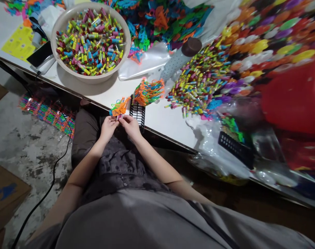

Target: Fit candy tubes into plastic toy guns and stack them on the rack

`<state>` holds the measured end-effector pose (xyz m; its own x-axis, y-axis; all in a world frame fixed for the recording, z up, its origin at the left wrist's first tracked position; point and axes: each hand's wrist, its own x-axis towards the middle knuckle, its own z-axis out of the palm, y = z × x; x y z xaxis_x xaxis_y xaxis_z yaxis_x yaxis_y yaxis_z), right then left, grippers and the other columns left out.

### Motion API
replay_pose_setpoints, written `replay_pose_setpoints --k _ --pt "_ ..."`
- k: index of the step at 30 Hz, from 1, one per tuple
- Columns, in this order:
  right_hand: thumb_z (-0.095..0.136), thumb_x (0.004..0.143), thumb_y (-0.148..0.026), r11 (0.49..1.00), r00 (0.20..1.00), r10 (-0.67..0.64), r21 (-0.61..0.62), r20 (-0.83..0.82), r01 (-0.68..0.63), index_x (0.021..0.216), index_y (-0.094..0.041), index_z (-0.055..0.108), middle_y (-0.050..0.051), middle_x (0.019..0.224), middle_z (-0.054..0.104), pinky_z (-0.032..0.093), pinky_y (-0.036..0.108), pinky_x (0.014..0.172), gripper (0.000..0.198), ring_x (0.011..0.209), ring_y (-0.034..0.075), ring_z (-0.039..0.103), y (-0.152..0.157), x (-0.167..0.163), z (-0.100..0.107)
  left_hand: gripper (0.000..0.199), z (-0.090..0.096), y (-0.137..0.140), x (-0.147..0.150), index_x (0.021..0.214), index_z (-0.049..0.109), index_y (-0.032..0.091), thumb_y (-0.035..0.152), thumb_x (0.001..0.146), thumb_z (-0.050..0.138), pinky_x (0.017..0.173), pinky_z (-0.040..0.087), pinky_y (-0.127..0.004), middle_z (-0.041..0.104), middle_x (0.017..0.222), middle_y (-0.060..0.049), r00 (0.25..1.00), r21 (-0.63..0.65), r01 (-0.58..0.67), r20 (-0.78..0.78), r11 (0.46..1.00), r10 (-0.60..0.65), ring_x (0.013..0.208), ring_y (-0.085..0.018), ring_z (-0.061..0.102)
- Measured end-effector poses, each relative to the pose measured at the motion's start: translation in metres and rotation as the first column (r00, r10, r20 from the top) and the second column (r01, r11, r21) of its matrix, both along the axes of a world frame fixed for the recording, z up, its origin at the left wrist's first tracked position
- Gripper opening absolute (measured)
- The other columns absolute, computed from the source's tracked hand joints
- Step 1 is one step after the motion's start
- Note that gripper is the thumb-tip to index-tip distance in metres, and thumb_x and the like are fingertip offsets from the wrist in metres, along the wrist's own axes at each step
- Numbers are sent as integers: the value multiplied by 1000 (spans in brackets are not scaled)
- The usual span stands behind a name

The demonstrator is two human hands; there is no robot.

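Note:
At the table's front edge, my left hand (108, 128) and my right hand (131, 126) meet with fingertips closed. Between them is a small pink-and-white piece (119, 118), too small to identify. Just beyond my fingers sits a bunch of orange, green and blue plastic pieces (120, 108); whether either hand grips it, I cannot tell. Close by my right hand lies a black slotted rack (138, 116). A neat row of orange, green and blue plastic pieces (149, 91) stands at the rack's far end.
A beige basin (91, 79) full of small wrapped colourful tubes stands back left. Loose tubes (196, 83) are heaped to the right, near a dotted bottle (176, 62). Farther right are a red container (294, 100), colourful oval pieces (266, 48) and another black rack (235, 148).

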<state>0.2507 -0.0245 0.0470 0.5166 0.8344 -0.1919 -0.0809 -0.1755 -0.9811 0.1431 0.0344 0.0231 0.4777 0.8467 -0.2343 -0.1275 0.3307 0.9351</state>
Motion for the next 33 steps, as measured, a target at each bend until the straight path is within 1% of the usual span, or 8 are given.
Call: replay_pose_setpoints --k 4,9,12,16,19,25,29,33 --pt "63 73 -47 999 981 45 -20 188 -41 87 -18 65 5 86 68 48 35 80 32 79 19 60 -8 7 -1 30 4 3 -3 94 57 15 15 67 70 83 49 -30 66 88 -3 984 23 137 -115 990 -134 80 -13 63" --pt "53 84 -49 999 953 36 2 302 -39 90 -21 60 4 84 64 49 33 73 29 73 18 60 -21 10 6 16 7 0 -2 94 57 17 25 80 57 81 48 -28 64 90 -4 974 184 179 -169 966 -149 83 -14 61" --pt "44 88 -53 995 954 -94 11 286 95 97 -22 55 5 85 63 52 33 70 34 70 18 62 -31 20 3 13 6 1 -2 92 52 20 29 88 45 72 45 -24 57 79 0 969 251 136 -236 958 -76 73 -11 54" --pt "42 88 -56 933 849 -358 108 389 344 112 -20 47 11 102 61 53 38 81 44 83 19 65 -43 56 -17 15 6 7 0 98 44 22 33 89 48 65 41 -23 51 76 2 963 278 94 -271 956 -15 67 -10 50" --pt "44 87 -55 889 806 -458 170 375 426 112 -20 43 10 105 59 53 38 83 44 83 16 65 -46 89 -35 16 8 10 4 94 42 22 30 87 54 66 42 -22 51 76 2 953 293 137 -299 946 -46 67 -10 51" --pt "55 78 -48 885 823 -464 140 327 444 93 -18 50 8 97 61 51 35 84 34 86 17 62 -33 118 -49 17 13 9 12 88 50 21 26 79 64 81 44 -27 54 93 -3 925 469 132 -375 873 62 89 -14 53" --pt "57 76 -46 878 823 -469 73 320 472 82 -18 51 4 83 60 50 33 80 30 79 15 58 -19 120 -52 21 14 8 20 91 48 21 25 79 65 72 44 -25 55 81 1 952 393 111 -307 913 16 74 -12 54" --pt "56 77 -43 877 843 -467 18 268 480 82 -17 52 3 80 61 49 31 76 27 76 15 58 -9 121 -58 24 16 14 41 89 48 21 19 76 67 77 47 -28 60 82 1 945 370 28 -314 929 97 77 -13 59"
